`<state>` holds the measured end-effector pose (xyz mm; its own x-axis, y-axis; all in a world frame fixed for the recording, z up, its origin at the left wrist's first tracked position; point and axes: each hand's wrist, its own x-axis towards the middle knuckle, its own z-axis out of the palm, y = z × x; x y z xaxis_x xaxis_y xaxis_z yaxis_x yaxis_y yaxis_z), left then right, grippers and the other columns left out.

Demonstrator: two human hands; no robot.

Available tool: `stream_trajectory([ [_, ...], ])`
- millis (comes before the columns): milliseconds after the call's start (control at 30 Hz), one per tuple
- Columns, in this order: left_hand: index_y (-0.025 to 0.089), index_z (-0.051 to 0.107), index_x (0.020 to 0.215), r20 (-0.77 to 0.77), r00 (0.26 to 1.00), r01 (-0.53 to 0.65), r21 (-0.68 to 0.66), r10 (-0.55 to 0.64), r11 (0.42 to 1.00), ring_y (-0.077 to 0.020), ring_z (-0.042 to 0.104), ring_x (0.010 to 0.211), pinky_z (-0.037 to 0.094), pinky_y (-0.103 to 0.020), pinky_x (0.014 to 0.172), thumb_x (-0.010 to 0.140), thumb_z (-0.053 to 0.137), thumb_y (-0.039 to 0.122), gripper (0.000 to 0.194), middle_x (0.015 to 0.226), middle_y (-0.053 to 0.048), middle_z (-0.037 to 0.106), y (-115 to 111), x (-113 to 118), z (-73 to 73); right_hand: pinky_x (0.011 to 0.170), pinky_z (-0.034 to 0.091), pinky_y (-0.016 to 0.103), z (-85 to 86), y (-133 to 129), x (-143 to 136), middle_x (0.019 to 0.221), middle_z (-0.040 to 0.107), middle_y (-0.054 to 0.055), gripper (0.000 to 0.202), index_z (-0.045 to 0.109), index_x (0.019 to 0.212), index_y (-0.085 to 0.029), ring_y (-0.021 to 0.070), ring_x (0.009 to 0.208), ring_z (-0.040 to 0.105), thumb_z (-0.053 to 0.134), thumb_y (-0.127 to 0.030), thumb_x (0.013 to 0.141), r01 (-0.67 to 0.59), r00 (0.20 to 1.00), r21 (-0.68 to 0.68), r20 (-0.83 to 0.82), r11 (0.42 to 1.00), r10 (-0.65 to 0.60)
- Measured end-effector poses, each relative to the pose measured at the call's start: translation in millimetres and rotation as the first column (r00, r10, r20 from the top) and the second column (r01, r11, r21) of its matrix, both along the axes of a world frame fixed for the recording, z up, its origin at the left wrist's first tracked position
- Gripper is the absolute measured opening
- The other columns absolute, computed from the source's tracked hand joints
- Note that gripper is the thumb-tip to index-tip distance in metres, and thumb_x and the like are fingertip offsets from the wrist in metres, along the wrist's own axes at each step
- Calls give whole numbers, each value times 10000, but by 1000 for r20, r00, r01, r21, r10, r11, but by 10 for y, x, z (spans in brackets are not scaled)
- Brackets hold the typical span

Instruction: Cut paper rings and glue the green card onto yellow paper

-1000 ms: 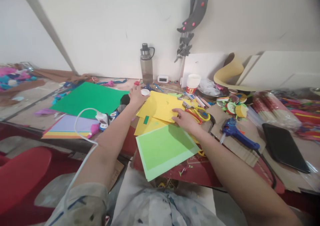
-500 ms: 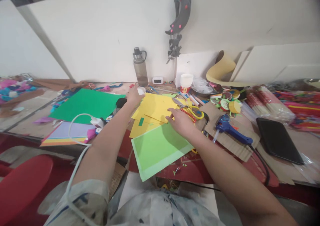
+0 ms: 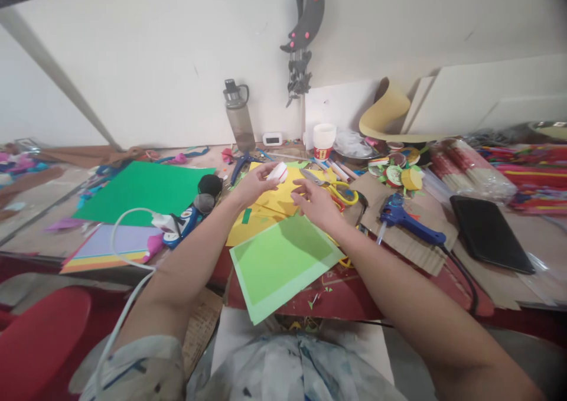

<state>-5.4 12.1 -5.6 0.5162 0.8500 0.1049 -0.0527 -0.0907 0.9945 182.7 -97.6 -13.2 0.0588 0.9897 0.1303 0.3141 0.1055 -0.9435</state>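
Over the yellow sheets (image 3: pixel 239 233), my left hand (image 3: pixel 256 186) is closed on a small white round piece with red marks (image 3: pixel 278 174); its exact kind is unclear. My right hand (image 3: pixel 315 203) is just to the right, fingers apart and holding nothing visible. Scissors with yellow handles (image 3: pixel 342 192) lie right beside and behind it. Below both hands, light green sheets (image 3: pixel 283 265) overlap the yellow ones and reach over the table's front edge.
At right lie a blue glue gun (image 3: pixel 410 225) on cardboard and a black phone (image 3: pixel 491 233). A water bottle (image 3: pixel 240 117) and a white-and-red paper cup (image 3: pixel 324 141) stand behind. A dark green sheet (image 3: pixel 146 191) and a white cable (image 3: pixel 116 244) are at left.
My left hand has come back from near the bottle towards my right hand, bringing the white round piece with it. My right hand has stayed nearly in place. The view has shifted slightly.
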Motion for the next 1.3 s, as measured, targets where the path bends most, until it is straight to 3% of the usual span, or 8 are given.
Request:
stream_trajectory([
  [167,175,660,1317,-60,996,67,52,-64,996,-273,632,1210,528,-349,962,562,966,349,833,1363,-142,676,-91,115,-66,582,562,233,71,-3,-35,1047,714,58,166,620,1122,-193,131,783,701,573,-242,971,-61,913,-140,-408,988,-2],
  [333,153,684,1286,-78,990,120,39,-117,992,-296,624,1227,500,-402,1037,558,973,400,821,1375,-155,671,-175,164,-81,561,495,204,71,0,0,865,709,14,88,656,935,-183,99,680,653,682,-265,917,-65,867,-172,-498,983,-30],
  [567,154,698,1254,8,993,117,-44,-117,992,-270,647,1191,495,-365,1023,514,1002,446,852,1330,-144,697,-172,145,-47,544,410,205,4,31,67,724,671,-23,386,639,777,-181,65,582,544,916,-426,665,-147,788,-178,-615,973,6],
  [700,164,703,1246,49,993,113,-100,-108,989,-243,677,1124,509,-336,982,496,1014,437,857,1296,-134,716,-129,106,-64,550,431,191,41,27,74,754,647,-45,301,624,795,-184,67,632,595,887,-310,720,-177,734,-227,-678,958,-25],
  [833,170,696,1268,40,996,79,-143,-75,987,-213,702,1033,528,-292,866,507,1014,419,861,1286,-133,719,-84,58,-94,545,466,182,94,7,59,752,644,-37,164,594,806,-178,66,624,622,743,-174,874,-181,719,-281,-692,943,-68],
  [967,166,692,1280,27,997,81,-148,-78,986,-225,707,1046,541,-306,862,523,1008,399,854,1303,-146,710,-55,27,-97,546,514,195,118,-2,35,750,662,-23,148,537,868,-198,92,621,660,645,-163,963,-181,710,-313,-697,933,-96],
  [1200,160,683,1300,-32,994,99,-151,-105,984,-235,693,1090,554,-354,933,526,998,346,857,1319,-148,700,-29,10,-89,541,561,222,106,15,0,827,692,4,192,483,1022,-222,113,594,676,628,-139,927,-100,783,-319,-610,942,-123],
  [1300,171,693,1280,-45,994,88,-160,-96,983,-236,698,1100,548,-378,982,521,993,279,823,1321,-138,703,-1,-5,-108,555,582,242,90,15,5,790,660,-31,399,495,1163,-232,123,593,674,596,-51,822,-25,841,-311,-521,950,-148],
])
